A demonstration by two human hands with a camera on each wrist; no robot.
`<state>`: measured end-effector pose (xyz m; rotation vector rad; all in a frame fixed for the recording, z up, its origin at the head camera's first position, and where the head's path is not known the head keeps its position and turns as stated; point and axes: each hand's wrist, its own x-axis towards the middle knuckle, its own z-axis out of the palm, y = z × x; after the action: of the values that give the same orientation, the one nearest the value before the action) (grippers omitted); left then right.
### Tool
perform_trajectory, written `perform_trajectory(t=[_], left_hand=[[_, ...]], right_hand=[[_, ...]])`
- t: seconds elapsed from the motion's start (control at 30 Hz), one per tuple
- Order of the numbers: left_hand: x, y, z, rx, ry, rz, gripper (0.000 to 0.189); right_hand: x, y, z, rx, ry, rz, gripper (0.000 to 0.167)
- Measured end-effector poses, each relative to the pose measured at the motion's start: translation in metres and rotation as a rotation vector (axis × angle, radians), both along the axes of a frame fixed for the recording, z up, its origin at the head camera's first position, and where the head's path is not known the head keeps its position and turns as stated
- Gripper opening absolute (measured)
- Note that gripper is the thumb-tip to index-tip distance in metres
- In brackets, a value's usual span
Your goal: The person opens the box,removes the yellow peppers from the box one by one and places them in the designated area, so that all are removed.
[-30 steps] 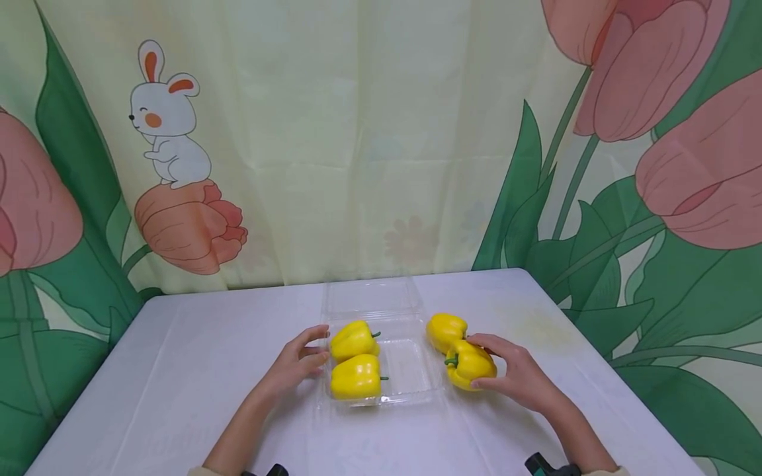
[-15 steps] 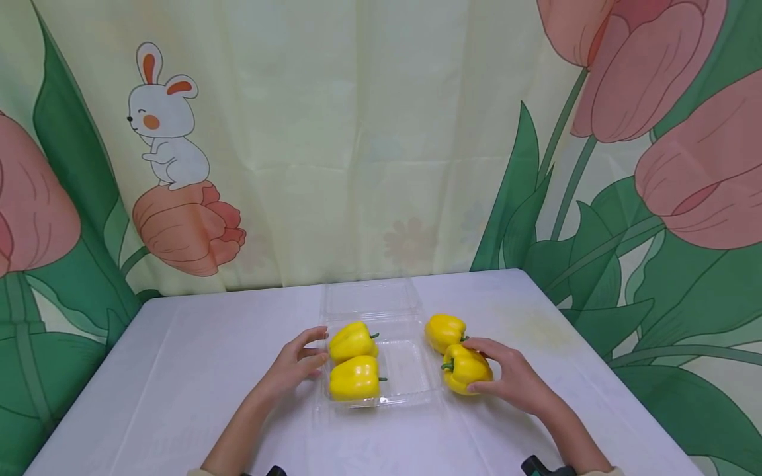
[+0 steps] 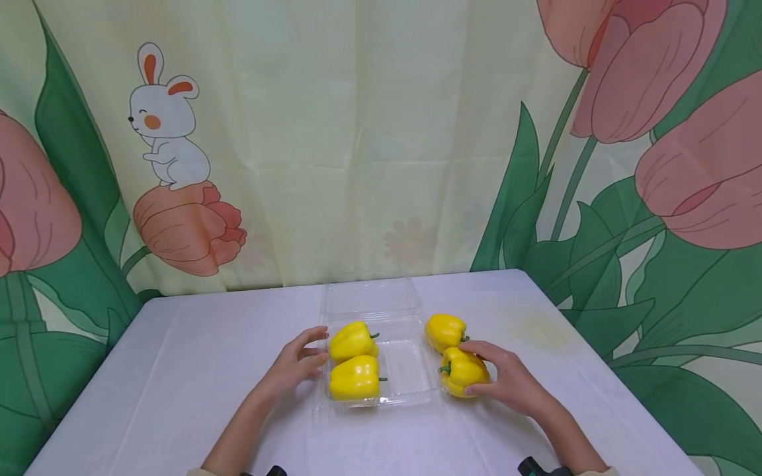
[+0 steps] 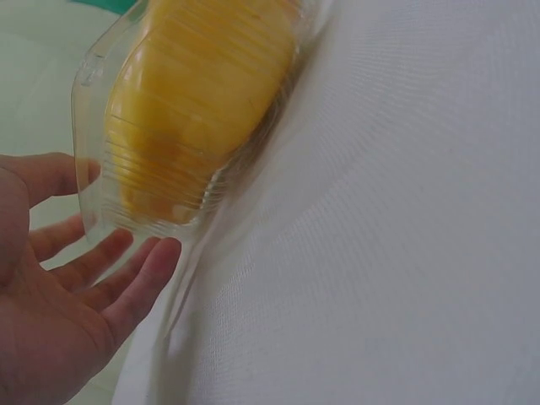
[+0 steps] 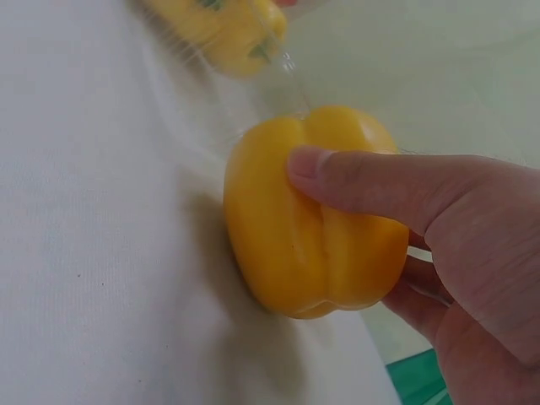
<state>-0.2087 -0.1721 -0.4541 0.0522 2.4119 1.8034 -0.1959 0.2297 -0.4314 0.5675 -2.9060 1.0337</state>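
My right hand (image 3: 506, 377) grips a yellow bell pepper (image 3: 463, 371) just right of a clear plastic clamshell box (image 3: 411, 370). In the right wrist view the thumb lies across the held pepper (image 5: 295, 228), with other fingers behind it. Another yellow pepper (image 3: 445, 332) sits just behind the held one, outside the box. Inside the box's left half, one pepper (image 3: 354, 378) lies in front of another pepper (image 3: 352, 342). At the box's left wall is my left hand (image 3: 294, 363). Its loosely extended fingers meet the clear wall in the left wrist view, beside a pepper (image 4: 202, 84).
The box's clear lid (image 3: 372, 297) lies folded back toward the far edge of the table (image 3: 196, 370), which has a white cloth. Behind hangs a curtain (image 3: 297, 152) printed with tulips and a rabbit.
The right hand has moved slightly left and toward me with its pepper, closer to the box. The left hand and the other peppers have stayed in place.
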Motion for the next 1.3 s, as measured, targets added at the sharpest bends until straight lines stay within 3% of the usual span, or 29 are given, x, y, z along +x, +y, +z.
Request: perform_trajectory(t=[1.0,1.3], left_hand=[[0.0023,0.0003,0.0017,0.002,0.002,0.008,0.055],[0.0031,0.0002,0.0021,0.003,0.004,0.004,0.054]], right_hand=[[0.0008,-0.0024,0.0004,-0.028,-0.02,0.018,0.065],[0.0022,0.0007,0.0029,-0.048,0.045,0.024,0.063]])
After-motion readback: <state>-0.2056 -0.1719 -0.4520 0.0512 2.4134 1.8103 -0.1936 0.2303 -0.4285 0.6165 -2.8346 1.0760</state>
